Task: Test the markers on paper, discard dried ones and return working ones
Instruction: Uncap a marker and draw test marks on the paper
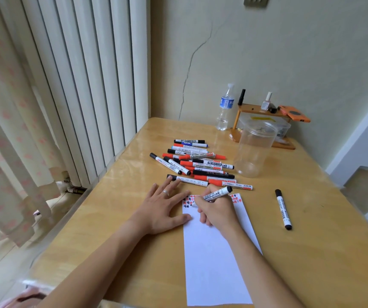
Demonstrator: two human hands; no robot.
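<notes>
1. We see the right hand over the top of the white paper sheet, its fingers curled round a black whiteboard marker and pinching it low on the barrel.
2. The marker slants, its black end up and toward the far right, its writing end down at the paper among the marks.
3. Red and black test scribbles run along the top edge of the sheet, partly hidden under the hand.
4. The left hand lies flat, fingers straight and spread, thumb on the left edge of the sheet, the rest on the wooden desk. A ring sits on one finger.
5. Just past both hands, toward the far edge of the desk, we have a loose pile of markers, red-capped and black-capped with one blue, lying crossed over each other.
6. One black marker lies alone to the right of the sheet, well apart from the pile.
7. A clear plastic jar stands upright right of the pile, open-topped; we make out nothing in it.
8. At the far right corner stands a small wooden rack carrying small bottles, with a water bottle just beside it on its left.
</notes>
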